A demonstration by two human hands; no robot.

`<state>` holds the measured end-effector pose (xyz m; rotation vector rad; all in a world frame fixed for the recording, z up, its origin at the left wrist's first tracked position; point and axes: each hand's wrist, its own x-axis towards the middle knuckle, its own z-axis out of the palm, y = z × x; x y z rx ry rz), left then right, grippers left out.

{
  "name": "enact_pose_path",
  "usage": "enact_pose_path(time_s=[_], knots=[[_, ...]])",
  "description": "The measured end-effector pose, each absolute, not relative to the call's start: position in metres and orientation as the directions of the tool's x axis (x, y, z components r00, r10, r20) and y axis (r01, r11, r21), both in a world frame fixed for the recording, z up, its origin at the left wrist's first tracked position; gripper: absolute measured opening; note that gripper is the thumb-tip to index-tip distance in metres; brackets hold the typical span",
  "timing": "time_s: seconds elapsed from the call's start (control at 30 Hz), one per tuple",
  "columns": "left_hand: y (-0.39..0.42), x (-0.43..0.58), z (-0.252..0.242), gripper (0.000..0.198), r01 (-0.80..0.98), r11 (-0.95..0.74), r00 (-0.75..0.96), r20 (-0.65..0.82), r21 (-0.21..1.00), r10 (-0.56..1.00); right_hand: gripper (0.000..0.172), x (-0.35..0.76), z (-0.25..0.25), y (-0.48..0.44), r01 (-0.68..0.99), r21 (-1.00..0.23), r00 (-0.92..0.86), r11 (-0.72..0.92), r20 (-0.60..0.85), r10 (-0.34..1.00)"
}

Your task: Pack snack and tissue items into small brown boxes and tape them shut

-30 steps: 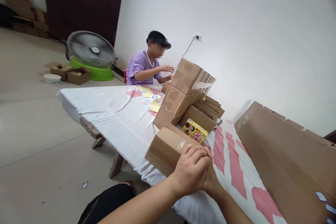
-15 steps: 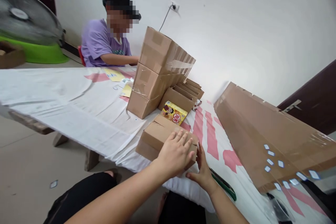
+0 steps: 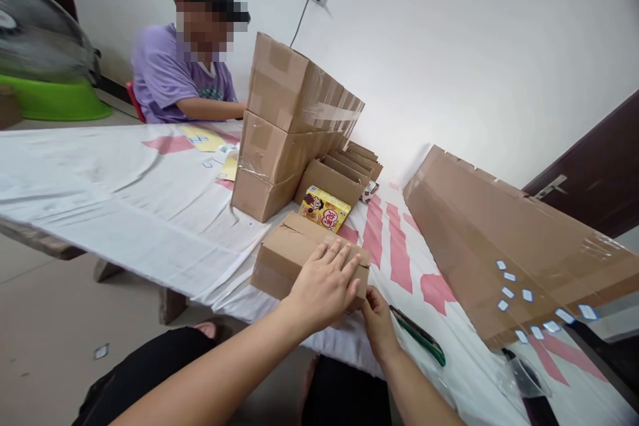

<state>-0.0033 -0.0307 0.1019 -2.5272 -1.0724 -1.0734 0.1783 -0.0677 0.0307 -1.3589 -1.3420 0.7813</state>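
Note:
A closed brown cardboard box (image 3: 284,253) lies at the near edge of the cloth-covered table. My left hand (image 3: 327,279) rests flat on its top near the right end, fingers spread. At the box's lower right corner is my right hand (image 3: 378,319), its thumb and fingers pinched together; what they hold, if anything, is too small to make out. Just behind the box, a yellow printed packet (image 3: 324,208) leans against an open carton (image 3: 332,183). A green-handled tool (image 3: 419,336) lies right of my right hand.
Taped cartons (image 3: 264,133) are stacked behind and left of the box. A large cardboard sheet (image 3: 489,233) with small stickers stands at the right. Across the table (image 3: 124,206) sits a person in a purple shirt (image 3: 167,73). A fan (image 3: 40,33) is far left.
My right hand has moved from open fingers beside the box's end to a pinch at its lower corner. My left hand stays on top. The camera view has shifted slightly.

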Motion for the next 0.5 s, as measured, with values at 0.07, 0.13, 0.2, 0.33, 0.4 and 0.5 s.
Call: enact_pose_path(time_s=[0.07, 0.13, 0.2, 0.33, 0.4, 0.5], knots=[[-0.0314, -0.0041, 0.1026, 0.041, 0.687, -0.721, 0.475, 0.692, 0.095, 0.544, 0.031, 0.1776, 0.0305, -0.066, 0.293, -0.944, 0.173, 0.154, 0.21, 0.962], [-0.0319, -0.0049, 0.1033, 0.04, 0.681, -0.726, 0.47, 0.702, 0.098, 0.536, 0.03, 0.1772, 0.0323, -0.067, 0.286, -0.945, 0.18, 0.158, 0.215, 0.96], [-0.0323, -0.0055, 0.1042, 0.039, 0.673, -0.733, 0.465, 0.713, 0.102, 0.525, 0.029, 0.1766, 0.0354, -0.0697, 0.274, -0.948, 0.187, 0.163, 0.219, 0.958], [-0.0321, -0.006, 0.1056, 0.039, 0.668, -0.737, 0.453, 0.728, 0.105, 0.514, 0.031, 0.174, 0.0384, -0.0732, 0.242, -0.954, 0.184, 0.177, 0.224, 0.957], [-0.0315, -0.006, 0.1058, 0.039, 0.671, -0.735, 0.458, 0.727, 0.095, 0.512, 0.03, 0.173, 0.0367, -0.0721, 0.232, -0.955, 0.191, 0.183, 0.229, 0.954], [-0.0305, -0.0058, 0.1058, 0.04, 0.667, -0.74, 0.469, 0.728, 0.079, 0.501, 0.027, 0.1727, 0.0334, -0.0697, 0.226, -0.957, 0.229, 0.183, 0.235, 0.945]])
